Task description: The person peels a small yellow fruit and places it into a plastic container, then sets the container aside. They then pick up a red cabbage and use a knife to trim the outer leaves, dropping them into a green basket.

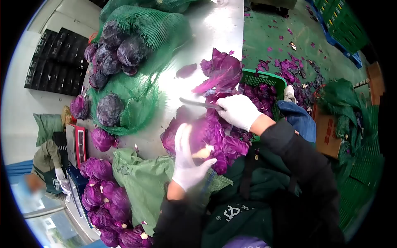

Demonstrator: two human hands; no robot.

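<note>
The right hand (240,111) gripped a knife (197,103) beside the cabbage (223,142); the blurred left hand (187,161) seemed spread open against it. Leaf trimming looked underway, calling for steady support.

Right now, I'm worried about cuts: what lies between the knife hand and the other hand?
The purple cabbage, partly blurred, lies between the right hand, which holds the knife, and the left hand, as the head view shows.
</note>
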